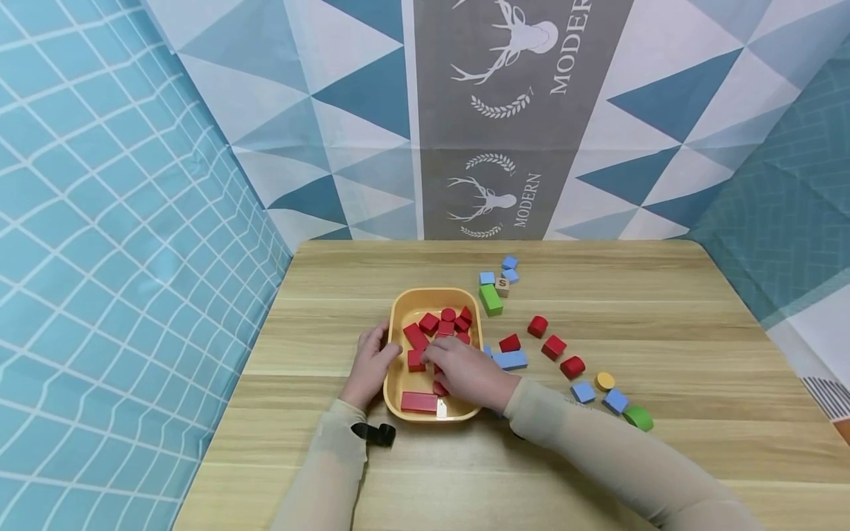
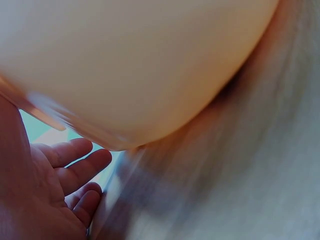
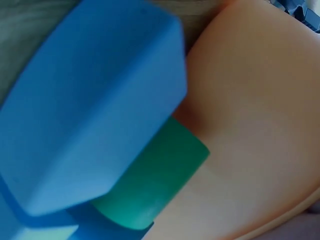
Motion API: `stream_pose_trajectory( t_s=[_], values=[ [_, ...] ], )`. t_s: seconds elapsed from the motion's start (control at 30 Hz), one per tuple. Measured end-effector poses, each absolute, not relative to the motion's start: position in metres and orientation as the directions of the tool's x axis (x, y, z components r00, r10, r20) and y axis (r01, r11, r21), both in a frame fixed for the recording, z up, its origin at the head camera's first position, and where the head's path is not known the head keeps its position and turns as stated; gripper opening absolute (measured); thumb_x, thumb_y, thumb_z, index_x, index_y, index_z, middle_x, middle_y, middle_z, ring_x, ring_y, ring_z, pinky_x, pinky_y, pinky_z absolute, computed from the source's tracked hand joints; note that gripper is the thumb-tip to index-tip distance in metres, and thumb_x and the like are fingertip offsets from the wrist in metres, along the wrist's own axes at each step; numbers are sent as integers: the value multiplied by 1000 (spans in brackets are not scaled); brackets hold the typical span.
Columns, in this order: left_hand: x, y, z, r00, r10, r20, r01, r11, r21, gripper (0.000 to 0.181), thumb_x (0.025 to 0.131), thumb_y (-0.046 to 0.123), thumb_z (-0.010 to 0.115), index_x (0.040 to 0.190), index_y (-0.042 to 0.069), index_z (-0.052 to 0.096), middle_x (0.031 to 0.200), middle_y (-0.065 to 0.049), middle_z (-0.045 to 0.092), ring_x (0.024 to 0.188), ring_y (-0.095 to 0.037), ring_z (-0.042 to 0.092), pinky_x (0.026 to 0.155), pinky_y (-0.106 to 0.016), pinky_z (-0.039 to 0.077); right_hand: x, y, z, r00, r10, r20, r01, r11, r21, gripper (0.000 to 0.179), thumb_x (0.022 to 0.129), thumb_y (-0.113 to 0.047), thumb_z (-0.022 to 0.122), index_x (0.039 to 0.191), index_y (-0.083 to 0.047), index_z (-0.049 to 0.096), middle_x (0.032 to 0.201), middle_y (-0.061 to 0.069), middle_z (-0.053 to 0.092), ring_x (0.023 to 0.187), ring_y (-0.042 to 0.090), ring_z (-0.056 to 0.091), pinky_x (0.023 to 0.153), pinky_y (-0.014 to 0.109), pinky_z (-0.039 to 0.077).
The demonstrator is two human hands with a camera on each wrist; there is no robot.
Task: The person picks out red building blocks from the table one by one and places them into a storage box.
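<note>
An orange-yellow plastic bin (image 1: 433, 293) with rounded corners holds several red wooden blocks: cubes, cylinders, a long red block (image 1: 419, 402) and others. My left hand (image 1: 367, 369) grips the bin's left rim, thumb over the edge. In the left wrist view, this hand's fingers (image 2: 82, 170) lie outside the bin's wall (image 2: 135, 85). Reaching in over the right rim, my right hand (image 1: 465, 371) bends its fingers down and pinches a red block between thumb and fingertips, mostly hidden by the hand. Beside those fingertips is a red cube (image 1: 416, 361).
Right of the bin lie a red wedge (image 1: 510, 343), a long blue block (image 1: 510, 360), several red pieces, a yellow cylinder (image 1: 604, 381) and a green arch (image 1: 639, 418). Behind stand a green block (image 1: 491, 300), a letter cube (image 1: 502, 287) and small blue cubes. A patterned backdrop borders the table.
</note>
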State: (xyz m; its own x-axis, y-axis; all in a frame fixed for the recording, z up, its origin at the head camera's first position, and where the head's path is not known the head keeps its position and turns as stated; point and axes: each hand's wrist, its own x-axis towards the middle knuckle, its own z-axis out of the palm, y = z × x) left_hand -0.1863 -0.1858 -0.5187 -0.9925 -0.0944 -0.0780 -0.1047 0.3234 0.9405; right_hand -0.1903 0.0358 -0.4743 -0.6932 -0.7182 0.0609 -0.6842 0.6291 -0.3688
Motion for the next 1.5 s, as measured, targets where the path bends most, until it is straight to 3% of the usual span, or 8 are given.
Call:
stream_pose_trajectory(
  t_s=[0.17, 0.37, 0.63, 0.87, 0.97, 1.03, 1.33, 1.5],
  values=[
    [-187, -186, -520, -992, -97, -81, -108, 324, 940, 68, 95, 17, 62, 160, 2, 47, 158, -24, 38, 147, -37, 40, 128, -52, 30, -190, 37, -474, -690, -721, 67, -684, 618, -389, 31, 94, -10, 79, 125, -16, 74, 127, 0, 70, 121, 17, 65, 104, 36, 59],
    [-186, -185, -521, -992, -100, -79, -108, 319, 942, 67, 95, 16, 62, 159, 2, 48, 159, -25, 38, 148, -38, 39, 128, -52, 29, -193, 50, -468, -685, -714, 145, -665, 532, -523, 22, 98, -14, 75, 120, -14, 75, 124, -1, 72, 118, 18, 65, 106, 39, 58],
    [-187, -186, -522, -992, -102, -71, -100, 318, 943, 66, 96, 17, 62, 158, 1, 48, 158, -25, 38, 148, -39, 40, 129, -52, 29, -202, 110, -450, -799, -553, 234, -580, 611, -538, 23, 100, -23, 76, 120, -14, 75, 126, 4, 74, 123, 25, 68, 104, 46, 59],
    [-185, -187, -524, -992, -104, -67, -98, 327, 940, 64, 96, 17, 62, 157, -1, 50, 159, -26, 38, 148, -39, 39, 129, -54, 28, -209, 159, -452, -906, -401, 134, -404, 727, -555, 31, 106, -28, 67, 128, -7, 72, 121, 12, 74, 101, 26, 69, 85, 47, 62],
    [-185, -187, -524, -993, -101, -54, -85, 329, 941, 64, 96, 17, 61, 156, -2, 50, 158, -27, 39, 148, -40, 39, 129, -56, 27, -208, 170, -454, -925, -370, 86, -355, 762, -542, 41, 106, -31, 67, 136, -4, 68, 122, 13, 73, 96, 25, 67, 84, 46, 61],
    [-185, -187, -523, -993, -100, -62, -91, 322, 942, 64, 96, 17, 62, 157, -1, 50, 159, -26, 38, 148, -39, 38, 129, -54, 27, -207, 174, -456, -926, -371, 72, -352, 778, -520, 47, 105, -33, 68, 140, -3, 66, 124, 13, 74, 95, 23, 66, 84, 44, 60],
    [-187, -186, -521, -992, -97, -76, -102, 302, 948, 67, 96, 19, 63, 159, 2, 47, 160, -24, 37, 150, -37, 38, 130, -51, 27, -203, 179, -465, -911, -410, 50, -386, 802, -456, 60, 100, -37, 75, 147, -2, 62, 103, 7, 74, 73, 12, 54, 65, 28, 47],
    [-187, -186, -522, -992, -99, -74, -101, 301, 948, 67, 96, 19, 63, 158, 1, 48, 159, -24, 37, 149, -38, 38, 129, -51, 28, -200, 177, -471, -905, -425, -33, -363, 809, -463, 68, 97, -41, 78, 151, -4, 58, 122, 11, 75, 82, 15, 60, 71, 35, 58]
  ],
)
